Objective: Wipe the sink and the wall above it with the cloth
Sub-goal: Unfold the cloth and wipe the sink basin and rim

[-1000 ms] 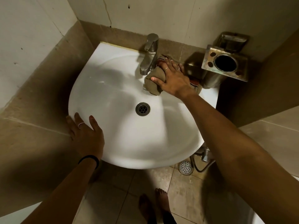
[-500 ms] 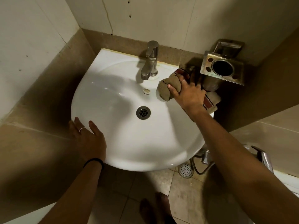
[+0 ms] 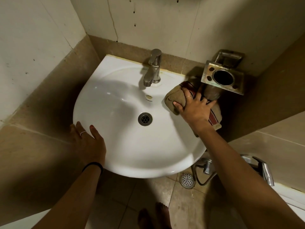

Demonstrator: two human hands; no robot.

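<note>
Head view. The cloth [image 3: 177,100], tan with red stripes, lies bunched on the right rear rim of the sink [image 3: 125,146]; its long axis runs from the basin side near the tap [image 3: 152,70] outward over the right edge, where a striped end hangs off the rim. The right hand [image 3: 193,107] presses flat on top of it, fingers spread, thumb hooked over the basin-side fold, fingertips pointing toward the back wall [image 3: 156,22].

The left hand [image 3: 89,142] rests on the sink's left front rim, fingers apart and laid flat, gripping nothing.

Edges: the sink's back edge meets the tan tile band under the wall; the left side sits close to the side wall. The basin floor around the drain [image 3: 145,119] is open. The right hand's fingertips are just beside, possibly touching, the metal holder [image 3: 237,80] mounted right of the tap.

Containers: the holder's round cup looks dark inside, contents not discernible. The basin holds nothing visible.
</note>
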